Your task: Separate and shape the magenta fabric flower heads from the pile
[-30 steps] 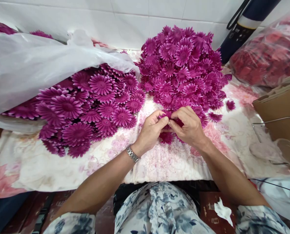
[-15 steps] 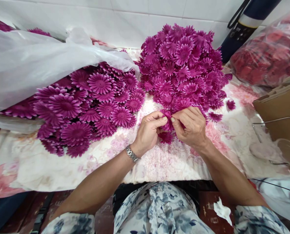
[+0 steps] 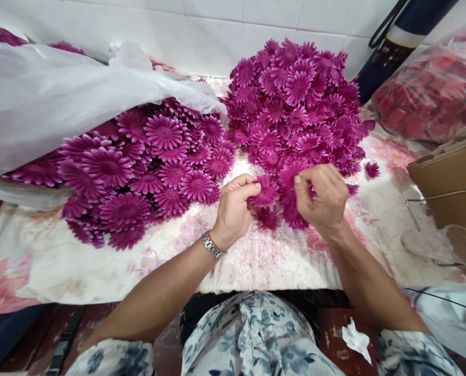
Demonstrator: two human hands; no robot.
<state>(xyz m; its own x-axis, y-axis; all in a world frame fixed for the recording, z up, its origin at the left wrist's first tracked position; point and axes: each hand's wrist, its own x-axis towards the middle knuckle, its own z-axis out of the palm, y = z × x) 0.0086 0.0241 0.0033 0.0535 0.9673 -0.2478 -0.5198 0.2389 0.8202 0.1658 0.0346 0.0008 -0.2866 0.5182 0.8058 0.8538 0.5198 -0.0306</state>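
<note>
Over cloth [image 3: 252, 269], left hand [image 3: 234, 211] clamped on 1 purple flower [image 3: 267, 192]; right hand [image 3: 324, 197] grip unclear.

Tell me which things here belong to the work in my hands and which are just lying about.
Seemingly in use:
left hand, holding a flower
right hand, beside it
flower heap
flowers under white plastic

Apparently lying about:
white scrap
cardboard box
bag of red pieces

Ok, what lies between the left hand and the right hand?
In the head view: the flower held by the left hand, then more purple flowers nearer the right hand.
</note>
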